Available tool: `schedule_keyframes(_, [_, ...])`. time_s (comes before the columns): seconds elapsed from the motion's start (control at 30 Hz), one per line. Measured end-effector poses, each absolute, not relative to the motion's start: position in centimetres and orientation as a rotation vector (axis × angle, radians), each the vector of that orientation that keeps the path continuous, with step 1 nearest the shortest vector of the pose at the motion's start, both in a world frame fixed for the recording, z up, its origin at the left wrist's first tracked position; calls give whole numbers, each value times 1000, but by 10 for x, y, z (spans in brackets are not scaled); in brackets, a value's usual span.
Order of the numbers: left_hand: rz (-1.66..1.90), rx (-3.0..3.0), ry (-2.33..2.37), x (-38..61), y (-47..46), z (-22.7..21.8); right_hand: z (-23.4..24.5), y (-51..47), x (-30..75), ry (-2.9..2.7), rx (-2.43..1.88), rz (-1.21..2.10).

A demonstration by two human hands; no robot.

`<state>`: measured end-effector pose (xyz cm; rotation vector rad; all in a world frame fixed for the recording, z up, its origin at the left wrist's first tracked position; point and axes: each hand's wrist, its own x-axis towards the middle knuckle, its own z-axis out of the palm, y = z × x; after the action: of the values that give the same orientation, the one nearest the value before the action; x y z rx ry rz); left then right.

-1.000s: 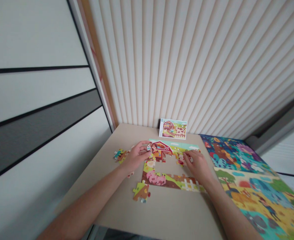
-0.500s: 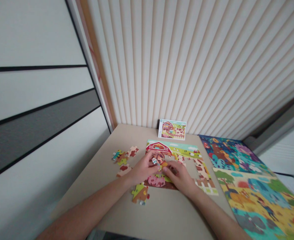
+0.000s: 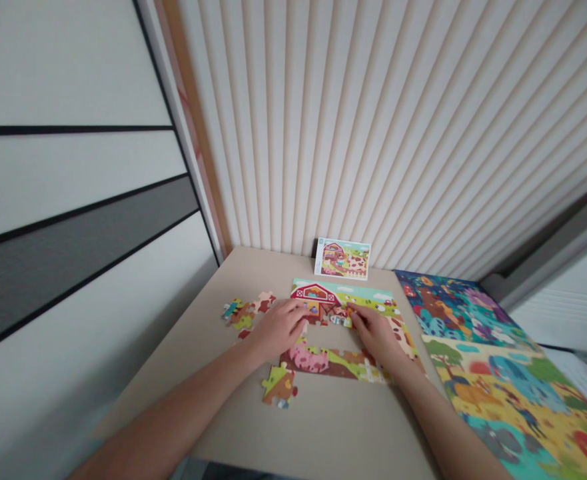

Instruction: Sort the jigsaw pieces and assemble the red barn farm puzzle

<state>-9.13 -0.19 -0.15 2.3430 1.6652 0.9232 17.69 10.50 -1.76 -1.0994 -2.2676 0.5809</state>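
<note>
A partly built farm jigsaw (image 3: 353, 363) with a red barn lies on the beige table (image 3: 323, 427). My left hand (image 3: 278, 327) rests palm down on the puzzle's left edge, fingers stretched toward the barn. My right hand (image 3: 376, 330) lies over the puzzle's middle, its fingertips pressing a small piece (image 3: 340, 319) just below the barn. An open gap in the puzzle (image 3: 330, 340) shows between both hands.
Several loose pieces (image 3: 246, 312) lie left of the puzzle, and a joined clump (image 3: 279, 385) sits near the front. A reference card (image 3: 342, 258) leans on the ribbed wall. Two finished colourful puzzles (image 3: 493, 373) cover the right side.
Both hands moved apart from the puzzle's lower middle and up toward the barn. The small piece they held together now lies under my right fingertips below the barn.
</note>
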Motion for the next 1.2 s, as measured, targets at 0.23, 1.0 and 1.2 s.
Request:
schedule_keyframes(0.23, [834, 2516, 1513, -81, 2, -2, -14, 103, 170, -2434, -1002, 357])
schedule_keyframes(1.0, [759, 2546, 1436, -76, 7, -3, -1, 89, 170, -2563, -988, 158])
schedule_keyframes(1.2, [829, 2475, 1433, -94, 13, -7, 5, 88, 173, -2577, -979, 187])
